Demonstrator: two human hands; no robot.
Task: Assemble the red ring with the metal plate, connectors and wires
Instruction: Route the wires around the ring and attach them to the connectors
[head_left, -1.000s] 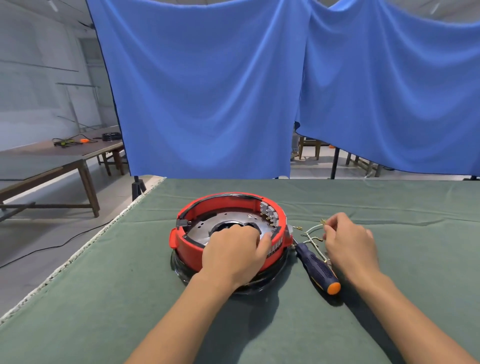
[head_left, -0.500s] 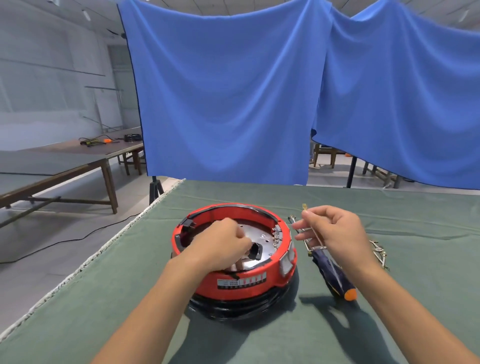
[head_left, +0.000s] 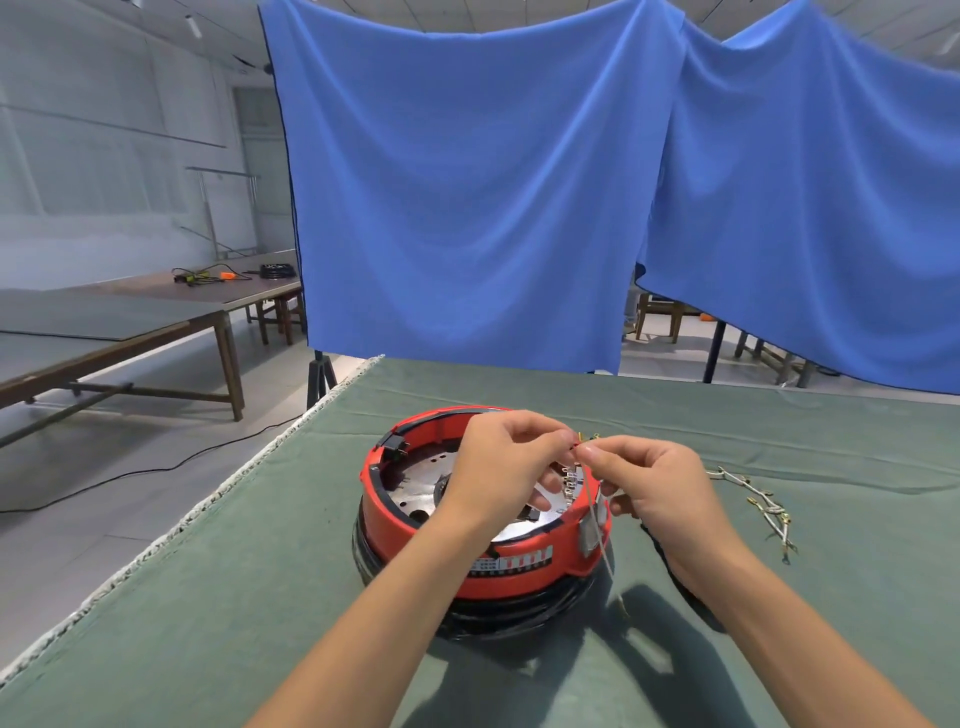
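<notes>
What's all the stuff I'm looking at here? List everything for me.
red ring: one, red, on the green table, atop a black base
metal plate: one, silver, inside the ring
wire: one, pale, pinched by both hands, hanging over the ring
spare wires: small bunch, pale with gold tips, on the table to the right
table: one, green cloth cover
curtains: blue, hanging behind the table
wooden tables: brown, far left
left hand: pinching the wire
right hand: pinching the wire
</notes>
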